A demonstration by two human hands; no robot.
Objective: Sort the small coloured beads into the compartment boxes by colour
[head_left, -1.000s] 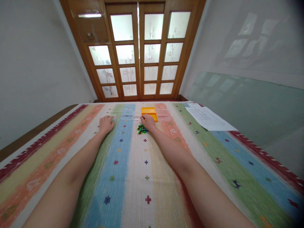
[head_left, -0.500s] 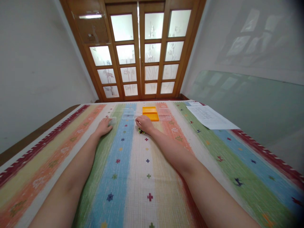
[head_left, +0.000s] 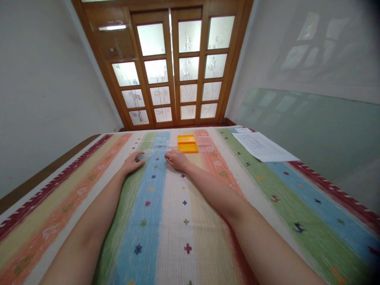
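Held a small clear container (head_left: pixel 146 154) between thumb and parted fingers of the left hand (head_left: pixel 135 162), left of the yellow box (head_left: pixel 187 147). Curled the right hand (head_left: pixel 177 159) low over the striped tablecloth (head_left: pixel 173 221), just in front of that box; could not tell how tightly closed, or on what.

I see the right hand (head_left: pixel 177 160) has shifted left, and the left hand (head_left: pixel 132 163) has brought the clear plastic box (head_left: pixel 147 154) nearer.
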